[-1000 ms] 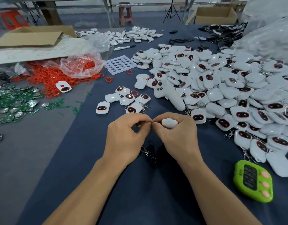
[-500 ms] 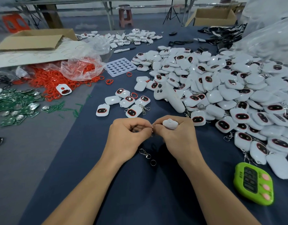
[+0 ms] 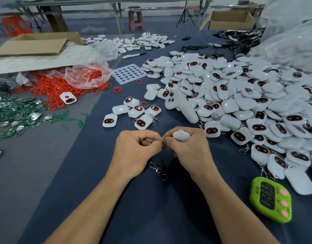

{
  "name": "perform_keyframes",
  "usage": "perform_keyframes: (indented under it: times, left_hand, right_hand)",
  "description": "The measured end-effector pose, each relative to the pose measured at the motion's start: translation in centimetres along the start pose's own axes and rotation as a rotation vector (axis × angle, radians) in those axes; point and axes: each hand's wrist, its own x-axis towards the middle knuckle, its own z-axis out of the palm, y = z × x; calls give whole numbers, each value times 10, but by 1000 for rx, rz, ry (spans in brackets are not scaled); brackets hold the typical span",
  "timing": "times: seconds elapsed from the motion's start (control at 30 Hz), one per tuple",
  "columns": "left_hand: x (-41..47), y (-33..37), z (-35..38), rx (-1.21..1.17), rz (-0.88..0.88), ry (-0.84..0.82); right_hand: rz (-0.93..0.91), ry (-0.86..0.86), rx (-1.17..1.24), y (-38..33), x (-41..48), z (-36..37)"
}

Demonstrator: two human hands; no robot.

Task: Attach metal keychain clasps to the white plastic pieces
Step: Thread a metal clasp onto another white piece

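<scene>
Head view | your left hand [image 3: 136, 148] pinches a small metal ring [image 3: 162, 138] with curled fingers | your right hand [image 3: 188, 150] grips a white piece [image 3: 181, 135], fingertips at the ring | loose clasp [image 3: 156, 167] lies on the tabletop [image 3: 151, 217] just below both hands | pile of white pieces [image 3: 239, 103] to your right | green timer [image 3: 270, 199] beside your right forearm

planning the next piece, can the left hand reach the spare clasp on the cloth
Probably yes: the spare clasp lies uncovered on the blue cloth below the left hand, but it is pinching a ring by the white plastic piece in the right hand.
</scene>
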Motion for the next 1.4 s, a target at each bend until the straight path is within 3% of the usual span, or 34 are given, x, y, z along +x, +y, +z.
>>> perform_keyframes:
  times: [0.93,1.4]
  left_hand:
    - [-4,5,6,83,64,118]
    - [-3,7,1,4,65,1]
  right_hand:
    - [12,-51,-15,-1,0,-1]
    - [33,-81,40,-3,1,-5]
